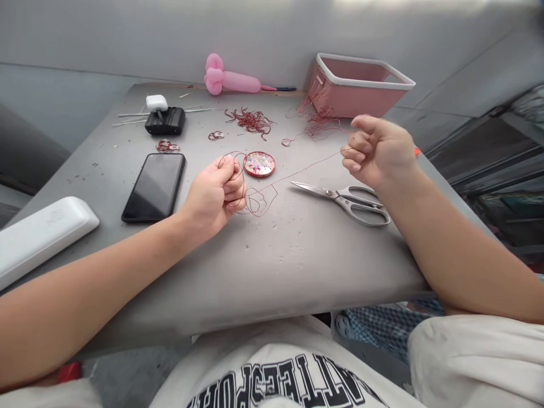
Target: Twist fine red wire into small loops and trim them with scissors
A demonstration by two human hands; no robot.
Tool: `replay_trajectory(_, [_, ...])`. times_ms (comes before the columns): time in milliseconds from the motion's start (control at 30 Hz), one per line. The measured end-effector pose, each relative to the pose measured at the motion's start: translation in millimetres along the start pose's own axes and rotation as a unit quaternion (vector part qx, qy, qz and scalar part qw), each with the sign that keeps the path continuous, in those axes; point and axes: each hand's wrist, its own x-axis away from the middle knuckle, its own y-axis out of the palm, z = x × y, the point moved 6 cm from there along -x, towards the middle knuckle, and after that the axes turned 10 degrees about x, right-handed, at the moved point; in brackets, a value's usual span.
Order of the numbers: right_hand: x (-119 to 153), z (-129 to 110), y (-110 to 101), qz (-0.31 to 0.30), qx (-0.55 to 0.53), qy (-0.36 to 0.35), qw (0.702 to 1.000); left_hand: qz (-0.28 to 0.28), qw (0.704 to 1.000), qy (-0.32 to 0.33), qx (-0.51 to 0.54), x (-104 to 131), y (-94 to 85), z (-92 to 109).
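Note:
My left hand (221,192), over the middle of the table, is closed on a thin dark red thread (297,171). Loose loops of that thread hang around its fingers. Raised to the right, my right hand (376,148) has its fingers curled round the other stretch, and the thread runs nearly straight between both hands. Just beyond my left fingers lies a round red-rimmed dish of small pale beads (259,163). Below my right hand rest metal scissors (340,199), their blades pointing left.
A black phone (154,187) and a white case (46,238) lie at left. Behind are a black device (165,120), a pile of red cords (253,120), a pink balloon (238,81) and a pink basket (352,93) with tangled red threads (321,122) before it.

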Motion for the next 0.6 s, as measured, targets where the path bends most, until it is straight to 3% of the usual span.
replay_trajectory(167, [-32.3, 13.1, -36.0, -0.027, -0.017, 0.057, 0.998, -0.008, 1.000, -0.009, 0.013, 1.8, 2.8, -2.6])
replay_trajectory(233, [-44.5, 15.3, -52.0, -0.053, 0.022, 0.042, 0.997, 0.001, 1.000, -0.004, 0.016, 2.3, 2.1, -1.9])
replay_trajectory(300, [-56.1, 10.9, -62.9, -0.102, 0.111, -0.048, 0.987, 0.005, 1.000, 0.001, 0.022, 2.3, 1.4, -1.1])
replay_trajectory(433, [-84.3, 16.2, -84.8, -0.105, 0.158, -0.112, 0.975, 0.006, 0.999, -0.007, 0.038, 1.2, -1.2, -2.3])
replay_trajectory(467, [-89.9, 13.2, -88.1, -0.100, 0.182, -0.163, 0.965, 0.008, 0.999, -0.009, 0.041, 0.8, -2.4, -2.7])
replay_trajectory(567, [-86.9, -6.4, -92.0, -0.051, 0.286, -0.380, 0.878, 0.020, 0.998, -0.009, 0.051, -0.1, -5.5, -3.6])
replay_trajectory(600, [-79.5, -12.0, -90.3, -0.040, 0.306, -0.423, 0.852, 0.024, 0.998, -0.010, 0.055, -0.3, -6.3, -3.9])
